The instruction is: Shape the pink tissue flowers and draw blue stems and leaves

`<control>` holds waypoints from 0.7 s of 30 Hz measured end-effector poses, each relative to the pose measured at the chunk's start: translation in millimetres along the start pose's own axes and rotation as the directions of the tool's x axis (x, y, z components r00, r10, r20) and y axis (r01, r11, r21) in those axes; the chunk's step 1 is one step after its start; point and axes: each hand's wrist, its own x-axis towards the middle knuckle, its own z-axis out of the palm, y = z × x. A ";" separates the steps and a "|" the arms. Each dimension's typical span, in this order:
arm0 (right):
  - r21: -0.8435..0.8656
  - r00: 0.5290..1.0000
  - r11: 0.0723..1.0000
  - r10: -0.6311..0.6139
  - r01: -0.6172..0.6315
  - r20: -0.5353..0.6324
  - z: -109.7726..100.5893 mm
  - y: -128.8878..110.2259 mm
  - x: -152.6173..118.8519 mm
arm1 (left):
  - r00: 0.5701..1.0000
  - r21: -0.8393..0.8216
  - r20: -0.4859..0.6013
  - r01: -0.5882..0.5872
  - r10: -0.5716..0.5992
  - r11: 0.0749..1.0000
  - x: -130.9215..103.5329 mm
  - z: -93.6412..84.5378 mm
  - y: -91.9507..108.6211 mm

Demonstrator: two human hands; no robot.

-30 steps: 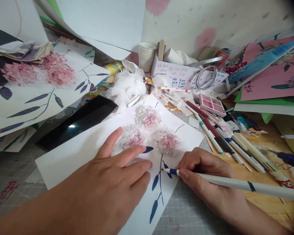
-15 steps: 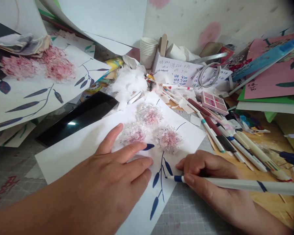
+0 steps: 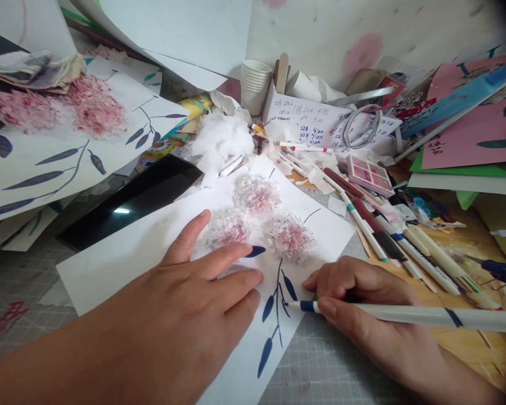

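A white sheet of paper (image 3: 139,242) carries three fluffy pink-and-white paper flowers (image 3: 293,239) and a dark blue drawn stem with leaves (image 3: 268,308). My left hand (image 3: 194,304) lies flat on the sheet with its fingers spread, a fingertip beside a dark blue leaf below the flowers. In my right hand (image 3: 362,315) is a white marker (image 3: 417,316) with a blue collar, pinched between thumb and fingers. Its tip touches the paper at a short line to the right of the stem.
A black phone-like slab (image 3: 130,202) lies behind the sheet. Markers (image 3: 369,233) and a pink palette (image 3: 369,175) are spread at the right. Paper cups (image 3: 255,84) stand behind white tissue (image 3: 223,138). Another flower picture (image 3: 109,154) rises at the left.
A short curved blue line now shows at the marker's tip, right of the stem. Both hands stay nearly where they were, and the view has shifted slightly.
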 end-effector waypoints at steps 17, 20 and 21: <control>0.000 0.999 1.000 -0.014 0.014 0.031 -0.7 -4.1 0.6 | 1.000 -0.020 0.011 0.012 -0.012 1.000 1.3 -0.1 1.4; 0.012 1.000 1.000 0.009 -0.009 0.025 1.5 -2.9 2.2 | 1.000 -0.017 -0.006 0.011 -0.011 1.000 0.7 -1.6 1.8; 0.015 0.999 1.000 0.019 -0.020 0.027 2.1 -2.4 2.4 | 1.000 -0.017 -0.007 0.015 -0.015 1.000 0.6 -1.8 1.9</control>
